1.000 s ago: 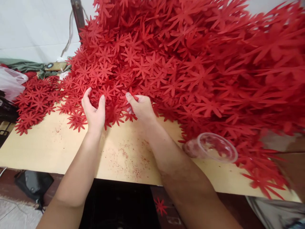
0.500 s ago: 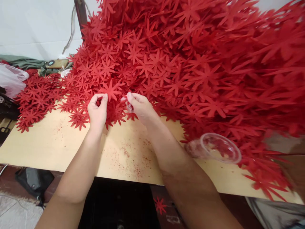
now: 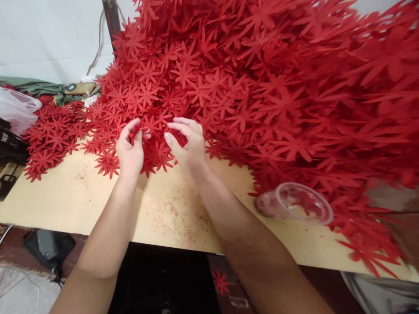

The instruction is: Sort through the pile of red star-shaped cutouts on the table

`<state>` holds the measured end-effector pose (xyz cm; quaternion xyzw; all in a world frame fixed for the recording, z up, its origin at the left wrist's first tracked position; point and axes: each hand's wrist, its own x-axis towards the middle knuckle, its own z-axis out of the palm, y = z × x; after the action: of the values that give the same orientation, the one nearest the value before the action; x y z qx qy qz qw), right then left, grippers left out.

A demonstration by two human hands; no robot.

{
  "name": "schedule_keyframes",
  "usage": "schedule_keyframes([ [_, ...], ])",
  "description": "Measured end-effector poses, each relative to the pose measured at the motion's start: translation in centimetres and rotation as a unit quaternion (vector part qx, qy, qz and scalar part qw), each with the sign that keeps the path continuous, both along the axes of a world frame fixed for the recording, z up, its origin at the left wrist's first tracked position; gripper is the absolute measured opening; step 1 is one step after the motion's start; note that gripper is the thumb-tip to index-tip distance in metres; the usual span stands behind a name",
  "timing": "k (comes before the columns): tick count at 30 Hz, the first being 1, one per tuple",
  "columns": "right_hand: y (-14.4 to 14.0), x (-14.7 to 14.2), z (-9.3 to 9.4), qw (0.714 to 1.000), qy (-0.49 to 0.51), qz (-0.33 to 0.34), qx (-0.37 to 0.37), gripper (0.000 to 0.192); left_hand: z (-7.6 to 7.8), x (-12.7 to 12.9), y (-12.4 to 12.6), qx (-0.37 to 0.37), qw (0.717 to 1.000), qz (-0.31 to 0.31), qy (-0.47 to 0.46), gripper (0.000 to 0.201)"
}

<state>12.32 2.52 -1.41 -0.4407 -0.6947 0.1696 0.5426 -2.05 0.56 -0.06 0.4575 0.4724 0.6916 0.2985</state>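
- At the far left a clear plastic bag lies beside a small, separate heap of red flowers, too many to count.
- Your left hand is at the near edge of the big pile. Its fingers are pinched closed on one red flower piece, folded between thumb and forefinger. Keep the pinch light, so the petals do not crease.
- Your right hand is just beside it, over the same edge. Its fingers are half open and curled, and I see nothing held in them. Use them to hold the neighbouring flowers down, so only one piece comes away.
- The big pile of red flower cutouts fills the desk to the right. They are hundreds, not countable.
- One clear plastic cup lies on its side near your right forearm. Keep your arm away from it.
- One single flower lies on the floor under the desk.
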Motion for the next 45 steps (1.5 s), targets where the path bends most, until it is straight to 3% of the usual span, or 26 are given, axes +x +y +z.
schedule_keyframes([
  [2,-0.3,-0.6,0.1,0.992,0.089,0.071,-0.049,0.039,0.3,1.1,-0.4,-0.027,0.999,-0.024,-0.037,0.012],
  [4,-0.4,-1.1,0.2,0.966,0.177,0.150,-0.115,0.047,0.5,2.1,-0.8,-0.058,0.995,-0.043,-0.069,0.005],
  [8,-0.6,-1.3,0.6,0.902,0.254,0.270,-0.221,0.051,0.7,2.9,-1.3,-0.115,0.985,-0.093,-0.089,0.021],
  [12,-0.9,-1.3,1.2,0.872,0.290,0.309,-0.245,0.047,0.7,2.8,-1.5,-0.127,0.982,-0.122,-0.069,0.035],
  [17,-0.5,-1.1,0.9,0.884,0.317,0.251,-0.234,0.035,0.7,2.7,-1.7,-0.194,0.964,-0.161,-0.080,0.048],
  [24,1.2,-0.1,0.2,0.880,0.389,0.093,-0.257,0.016,0.8,2.8,-2.0,-0.200,0.958,-0.177,-0.105,0.029],
  [29,1.5,0.0,-0.1,0.912,0.347,0.083,-0.204,0.017,0.6,2.8,-1.8,-0.212,0.959,-0.149,-0.112,0.029],
  [36,0.6,-0.6,-0.9,0.962,0.225,0.092,-0.127,0.025,0.2,3.0,-1.6,-0.138,0.973,-0.128,-0.133,0.032],
  [41,0.4,-0.9,-1.1,0.968,0.202,0.098,-0.111,0.028,0.1,2.7,-1.2,-0.119,0.975,-0.089,-0.167,0.015],
  [45,1.4,-0.1,-1.4,0.964,0.238,0.051,-0.111,0.022,0.3,1.8,-0.8,-0.137,0.968,-0.063,-0.200,0.013],
])
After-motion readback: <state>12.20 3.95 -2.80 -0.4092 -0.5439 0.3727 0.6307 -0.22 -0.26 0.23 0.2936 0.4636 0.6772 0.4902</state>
